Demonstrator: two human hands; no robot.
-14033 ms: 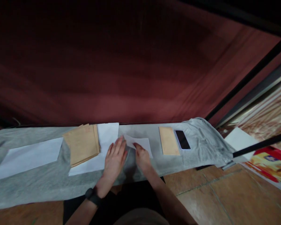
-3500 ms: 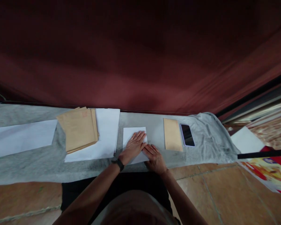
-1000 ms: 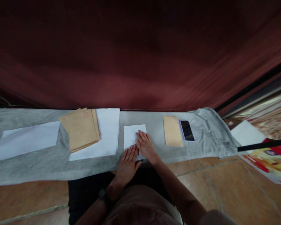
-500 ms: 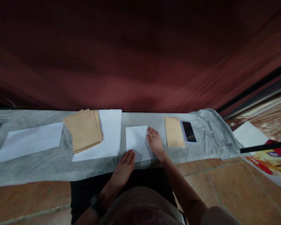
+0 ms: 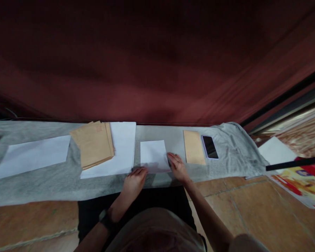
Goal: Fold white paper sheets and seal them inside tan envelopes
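A white sheet of paper (image 5: 154,155) lies in front of me on the grey cloth, its near edge raised a little with a shadow beneath. My left hand (image 5: 135,181) is at the near left corner, fingers closed on the paper's edge. At the near right corner, my right hand (image 5: 179,168) has its fingers bent along the side and its thumb by the edge; it appears to pinch the paper, though the hand partly hides the contact.
To the left, brown envelopes (image 5: 96,145) overlap a stack of white paper (image 5: 123,150); another white sheet (image 5: 34,155) lies farther left. On the right are a single brown envelope (image 5: 194,147) and a phone (image 5: 210,147). A red fabric wall (image 5: 147,94) rises behind the grey cloth (image 5: 161,133).
Both hands were lying flat on the paper with fingers stretched. Now the fingers are bent at its near corners, and the near edge has come up off the cloth.
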